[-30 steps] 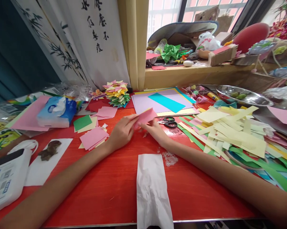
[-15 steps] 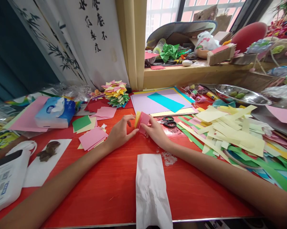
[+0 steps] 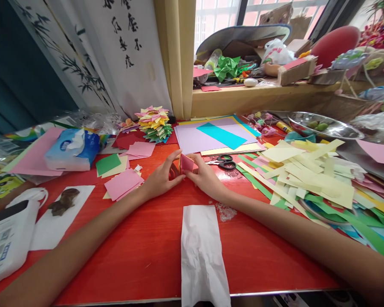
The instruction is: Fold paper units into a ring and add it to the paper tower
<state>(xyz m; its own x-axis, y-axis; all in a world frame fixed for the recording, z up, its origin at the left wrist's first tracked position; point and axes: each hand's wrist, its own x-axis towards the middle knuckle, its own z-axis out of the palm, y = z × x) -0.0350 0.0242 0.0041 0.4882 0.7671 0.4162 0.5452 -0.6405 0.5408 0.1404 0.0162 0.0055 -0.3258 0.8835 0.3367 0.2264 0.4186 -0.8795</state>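
Observation:
Both of my hands meet over the middle of the red table [image 3: 147,256]. My left hand [image 3: 161,177] and my right hand [image 3: 206,177] pinch a small folded pink paper piece [image 3: 187,163] between their fingertips, just above the tabletop. The piece stands on edge, folded small. A pair of black-handled scissors [image 3: 225,162] lies just right of my right hand. A loose pile of pink paper squares [image 3: 123,184] lies to the left of my left hand.
A crumpled white paper strip [image 3: 203,251] lies near the front edge. A tissue pack [image 3: 72,149], a stack of folded coloured papers [image 3: 154,123], lilac and cyan sheets [image 3: 215,136], yellow and green offcuts [image 3: 310,175], and a metal bowl [image 3: 319,125] surround the hands.
The pink paper went from a wider flat piece held up between my hands to a smaller, tighter fold. My hands drew closer together and stayed in the same spot.

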